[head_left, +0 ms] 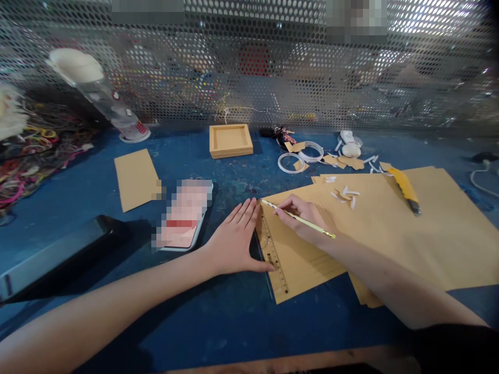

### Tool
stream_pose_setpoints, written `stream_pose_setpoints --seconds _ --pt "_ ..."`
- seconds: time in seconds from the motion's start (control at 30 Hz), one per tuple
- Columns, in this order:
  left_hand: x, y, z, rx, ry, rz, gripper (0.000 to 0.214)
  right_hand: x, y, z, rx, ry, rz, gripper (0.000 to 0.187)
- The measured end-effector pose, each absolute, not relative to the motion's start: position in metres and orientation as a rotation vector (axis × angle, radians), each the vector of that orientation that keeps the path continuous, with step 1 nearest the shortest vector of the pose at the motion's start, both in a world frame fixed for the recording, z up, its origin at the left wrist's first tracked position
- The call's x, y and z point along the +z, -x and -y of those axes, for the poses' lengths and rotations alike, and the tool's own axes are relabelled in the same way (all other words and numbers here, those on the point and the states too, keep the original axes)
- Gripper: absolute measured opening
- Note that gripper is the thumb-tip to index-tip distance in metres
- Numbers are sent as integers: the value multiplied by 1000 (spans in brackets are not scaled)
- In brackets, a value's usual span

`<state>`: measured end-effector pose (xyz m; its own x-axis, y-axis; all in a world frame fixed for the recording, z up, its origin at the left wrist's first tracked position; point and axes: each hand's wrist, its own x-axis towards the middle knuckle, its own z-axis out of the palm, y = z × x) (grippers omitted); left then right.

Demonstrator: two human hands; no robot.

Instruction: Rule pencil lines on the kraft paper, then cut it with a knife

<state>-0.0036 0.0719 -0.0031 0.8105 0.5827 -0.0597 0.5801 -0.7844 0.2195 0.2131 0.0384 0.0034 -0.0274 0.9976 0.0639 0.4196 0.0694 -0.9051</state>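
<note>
Fingers spread flat, my left hand presses on a clear ruler that lies along the left edge of a brown paper sheet. A pale yellow pencil is pinched in my right hand. Its tip is at the top end of the ruler, close to my left fingertips. Under my right forearm, more brown sheets are stacked. Part of the ruler is hidden beneath my left hand.
A yellow utility knife and white strips lie on the sheets. Behind are tape rolls and a shallow cardboard tray. Leftward are a phone, a brown card, a black object and a plastic bottle.
</note>
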Motion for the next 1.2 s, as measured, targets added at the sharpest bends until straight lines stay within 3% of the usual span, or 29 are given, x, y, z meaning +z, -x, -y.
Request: stream_pose_setpoints --seconds 0.5,0.77,1.2 --pt "-2 1 -73 34 -2795 -885 136 17 -211 -27 825 1562 1626 15" --pt "4 -1 -72 -22 -2791 -905 140 46 -212 40 805 1693 1871 7" --pt "2 0 -73 19 -2791 -890 139 59 -210 121 739 1526 2163 16"
